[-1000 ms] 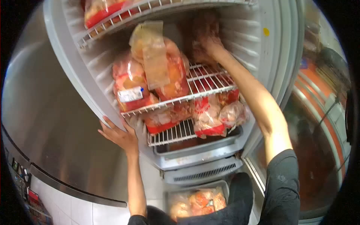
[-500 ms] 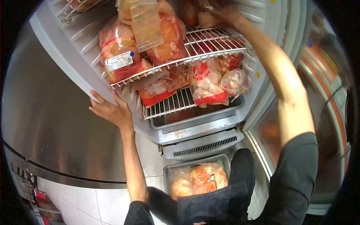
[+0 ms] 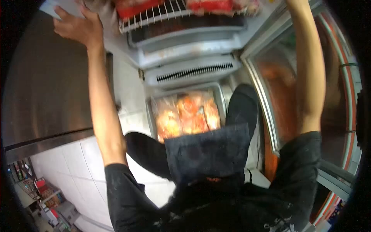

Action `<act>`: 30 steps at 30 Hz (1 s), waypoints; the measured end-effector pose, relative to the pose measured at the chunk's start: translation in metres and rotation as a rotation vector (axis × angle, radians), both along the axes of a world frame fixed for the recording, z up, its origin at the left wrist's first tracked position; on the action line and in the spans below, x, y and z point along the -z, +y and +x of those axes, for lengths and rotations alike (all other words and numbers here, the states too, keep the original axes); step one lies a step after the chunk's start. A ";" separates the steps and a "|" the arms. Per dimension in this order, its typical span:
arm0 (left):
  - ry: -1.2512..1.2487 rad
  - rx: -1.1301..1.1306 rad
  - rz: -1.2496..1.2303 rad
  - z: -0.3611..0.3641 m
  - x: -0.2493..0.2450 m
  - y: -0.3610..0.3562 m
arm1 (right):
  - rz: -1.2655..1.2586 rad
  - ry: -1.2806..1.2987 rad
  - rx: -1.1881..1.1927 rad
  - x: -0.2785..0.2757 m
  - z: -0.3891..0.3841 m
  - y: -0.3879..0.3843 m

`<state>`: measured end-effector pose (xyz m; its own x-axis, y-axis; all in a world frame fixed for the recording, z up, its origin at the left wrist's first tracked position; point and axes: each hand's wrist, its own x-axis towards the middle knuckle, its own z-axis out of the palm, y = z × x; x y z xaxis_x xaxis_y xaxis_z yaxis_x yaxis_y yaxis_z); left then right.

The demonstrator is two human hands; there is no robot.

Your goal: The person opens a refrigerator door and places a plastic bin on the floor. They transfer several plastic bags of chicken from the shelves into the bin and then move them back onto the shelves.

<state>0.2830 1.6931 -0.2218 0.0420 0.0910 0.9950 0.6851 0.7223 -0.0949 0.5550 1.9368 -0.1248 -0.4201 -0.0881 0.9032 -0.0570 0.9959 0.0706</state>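
At the upper left, my left hand (image 3: 79, 29) rests with spread fingers against the edge of the fridge cabinet (image 3: 123, 50). My right forearm reaches up along the right side, and the hand itself is cut off by the top edge. Red and clear bags of meat (image 3: 210, 5) lie on the white wire shelf (image 3: 154, 17) at the top. Below the shelf is a grey tray (image 3: 193, 34) inside the cabinet. On the floor between my legs, a grey tub (image 3: 151, 116) holds bagged meat pieces (image 3: 189, 116).
A vented panel (image 3: 195, 72) runs along the fridge base. The open glass door (image 3: 266, 112) stands to the right, near my knee. A dark steel surface (image 3: 50, 89) fills the left. Packed shelves (image 3: 48, 193) stand at the lower left, beyond the tiled floor (image 3: 73, 170).
The view has tilted down, so the shelves have shifted upward and the floor tub shows more fully. My right hand has left the frame at the top. My left hand stays at the cabinet edge.
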 end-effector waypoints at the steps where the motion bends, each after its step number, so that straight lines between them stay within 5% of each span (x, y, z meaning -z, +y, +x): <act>1: -0.006 0.032 -0.012 -0.003 0.007 -0.002 | 0.018 -0.002 -0.054 0.023 0.017 -0.019; 4: 0.058 0.104 -0.037 -0.006 0.002 -0.002 | -0.152 -0.368 -0.090 0.135 0.053 -0.068; 6: 0.092 0.111 -0.082 0.004 0.001 0.001 | -0.555 -1.018 0.001 0.238 0.075 -0.085; 7: 0.070 0.118 -0.074 0.005 -0.001 0.000 | -0.564 -1.383 0.132 0.275 0.085 -0.087; 10: 0.050 0.120 -0.059 -0.001 -0.001 -0.001 | -1.036 -1.548 0.451 0.409 0.104 -0.097; 13: 0.052 0.086 -0.064 -0.003 0.001 0.000 | -1.278 -1.335 0.722 0.525 0.126 -0.126; 16: 0.043 0.101 -0.068 -0.005 0.000 -0.002 | -1.125 -1.141 0.943 0.540 0.133 -0.148; 20: 0.049 0.098 -0.028 -0.005 0.004 0.000 | -1.096 -1.159 0.922 0.585 0.132 -0.134; 27: 0.110 0.015 0.048 -0.011 0.011 0.005 | -1.289 -1.201 0.592 0.528 0.128 -0.110; 30: -0.089 0.080 0.093 -0.003 0.011 0.001 | -1.538 -0.871 0.197 0.487 0.132 -0.099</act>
